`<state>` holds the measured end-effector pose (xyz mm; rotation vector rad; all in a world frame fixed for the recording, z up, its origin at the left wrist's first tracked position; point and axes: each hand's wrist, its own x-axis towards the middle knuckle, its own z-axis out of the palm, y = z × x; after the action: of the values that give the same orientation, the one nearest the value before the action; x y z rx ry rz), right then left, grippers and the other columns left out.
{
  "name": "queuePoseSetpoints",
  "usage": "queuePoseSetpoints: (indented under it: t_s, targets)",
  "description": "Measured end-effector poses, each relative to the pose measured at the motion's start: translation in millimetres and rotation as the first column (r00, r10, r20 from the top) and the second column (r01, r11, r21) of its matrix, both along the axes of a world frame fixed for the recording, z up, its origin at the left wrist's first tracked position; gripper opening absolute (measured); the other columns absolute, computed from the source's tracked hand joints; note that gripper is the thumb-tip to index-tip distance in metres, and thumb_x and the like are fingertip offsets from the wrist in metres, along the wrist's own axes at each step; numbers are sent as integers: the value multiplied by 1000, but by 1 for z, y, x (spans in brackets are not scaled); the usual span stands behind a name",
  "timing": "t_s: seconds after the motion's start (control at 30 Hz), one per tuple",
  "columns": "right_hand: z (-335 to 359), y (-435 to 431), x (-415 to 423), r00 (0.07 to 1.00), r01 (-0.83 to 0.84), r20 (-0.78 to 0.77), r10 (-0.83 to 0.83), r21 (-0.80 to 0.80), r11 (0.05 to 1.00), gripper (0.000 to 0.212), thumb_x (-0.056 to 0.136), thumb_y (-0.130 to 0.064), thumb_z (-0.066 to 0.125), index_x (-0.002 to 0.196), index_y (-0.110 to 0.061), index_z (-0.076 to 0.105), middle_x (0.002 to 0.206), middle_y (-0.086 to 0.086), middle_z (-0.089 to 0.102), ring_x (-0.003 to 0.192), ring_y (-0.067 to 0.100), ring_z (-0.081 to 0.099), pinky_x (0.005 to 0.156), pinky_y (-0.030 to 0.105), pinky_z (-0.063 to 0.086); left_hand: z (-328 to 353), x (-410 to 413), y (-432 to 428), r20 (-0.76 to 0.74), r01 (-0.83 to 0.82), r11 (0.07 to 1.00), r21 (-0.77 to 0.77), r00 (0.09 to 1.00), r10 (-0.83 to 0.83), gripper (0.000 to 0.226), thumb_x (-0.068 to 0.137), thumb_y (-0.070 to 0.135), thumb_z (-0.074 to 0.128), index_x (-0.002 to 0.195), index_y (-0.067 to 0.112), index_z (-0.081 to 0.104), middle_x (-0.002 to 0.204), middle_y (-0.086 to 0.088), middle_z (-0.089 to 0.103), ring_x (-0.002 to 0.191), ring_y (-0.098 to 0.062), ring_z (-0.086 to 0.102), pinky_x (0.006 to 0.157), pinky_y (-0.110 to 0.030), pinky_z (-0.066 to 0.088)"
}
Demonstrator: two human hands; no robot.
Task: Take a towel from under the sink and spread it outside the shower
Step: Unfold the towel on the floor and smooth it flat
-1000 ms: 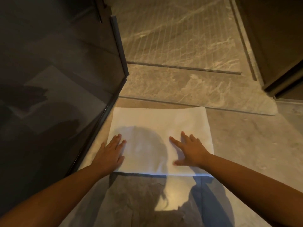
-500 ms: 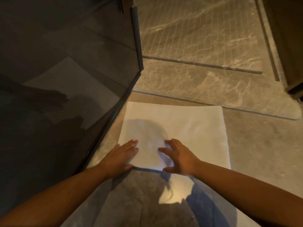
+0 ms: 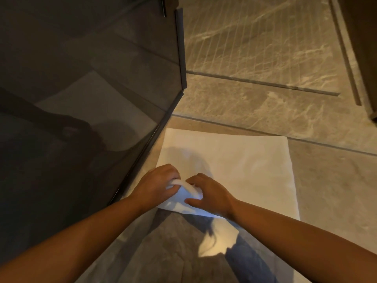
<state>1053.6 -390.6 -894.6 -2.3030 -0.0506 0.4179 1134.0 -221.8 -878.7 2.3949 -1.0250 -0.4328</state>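
Towel [image 3: 234, 170] lies beside the glass [image 3: 81, 99]; left hand [image 3: 157, 184] and right hand [image 3: 212, 195] pinch a raised fold [image 3: 184, 186] at its near edge, likely to spread it wider.

floor [image 3: 330, 197]: marbled grey-brown stone, crossed by a straight seam.
grooved section [image 3: 255, 37]: farther off, the same stone cut with fine parallel grooves.
towel [image 3: 234, 164]: white, rectangular, mostly flat on the floor; near-left corner bunched and raised.
glass panel [image 3: 91, 88]: dark, standing on the floor just beside the towel's left edge.
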Motion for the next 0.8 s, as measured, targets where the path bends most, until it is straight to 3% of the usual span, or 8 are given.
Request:
queuePoseSetpoints:
  t_s: [0.1, 0.2, 0.33, 0.5, 0.57, 0.63, 0.73, 0.8]
  targets:
    - [8, 4, 4, 987, 143, 66, -150, 96, 985, 24, 85, -20, 61, 106, -8, 59, 103, 14, 63, 89, 27, 57, 72, 28, 41, 16, -1, -10, 37, -48, 996, -72, 998, 51, 19, 79, 17, 69, 92, 3, 65, 92, -14, 66, 83, -23, 60, 74, -20, 40]
    - [19, -5, 8, 948, 275, 113, -296, 173, 946, 13, 86, -12, 57, 95, -6, 65, 95, 15, 67, 83, 27, 60, 69, 23, 38, 29, -1, -21, 28, -87, 984, -158, 995, 93, 19, 77, 15, 71, 90, 2, 65, 91, -17, 64, 82, -27, 59, 75, -26, 42]
    - [34, -27, 7, 878, 378, 218, -427, 233, 896, 5, 84, -8, 60, 86, -9, 65, 79, 5, 64, 67, 11, 53, 61, 14, 34, 37, 7, -41, 74, -210, 938, -275, 968, 238, 31, 76, 25, 69, 102, 10, 59, 106, -9, 56, 96, -13, 46, 80, -23, 36]
    - [39, -67, -6, 804, 491, 235, -547, 258, 832, 17, 87, -12, 56, 78, -26, 55, 69, -10, 55, 64, 0, 51, 57, 12, 36, 32, 5, -64, -37, -400, 848, -347, 910, 414, 52, 74, 27, 74, 118, 16, 49, 116, -1, 50, 102, -12, 48, 80, -18, 38]
    - [40, -88, -13, 758, 558, 241, -606, 240, 794, 13, 87, -12, 57, 95, -22, 58, 78, -9, 58, 67, 2, 53, 58, 13, 37, 24, -3, -70, -44, -365, 886, -286, 929, 368, 49, 75, 26, 73, 117, 16, 49, 116, 0, 49, 99, -11, 48, 76, -14, 37]
    - [41, -113, -23, 690, 638, 238, -683, 245, 730, 22, 87, -12, 57, 107, -21, 57, 82, -11, 59, 69, -1, 55, 58, 5, 40, 14, -14, -81, -33, -274, 935, -223, 961, 274, 45, 77, 25, 71, 116, 14, 50, 116, -3, 51, 100, -13, 49, 78, -17, 38]
    - [46, -145, -42, 581, 730, 254, -773, 256, 633, 26, 86, -11, 58, 109, -23, 56, 81, -10, 61, 66, -2, 56, 55, 2, 41, 6, -24, -100, -14, -159, 973, -167, 987, 158, 41, 79, 24, 69, 114, 12, 53, 118, -6, 54, 108, -19, 52, 84, -23, 38]
    - [50, -167, -57, 508, 780, 289, -811, 244, 576, 26, 86, -11, 59, 110, -21, 56, 78, -8, 61, 64, 2, 58, 56, 8, 44, 7, -26, -116, 1, -105, 984, -143, 994, 106, 43, 78, 25, 70, 117, 14, 53, 121, -5, 54, 109, -19, 53, 83, -22, 38]
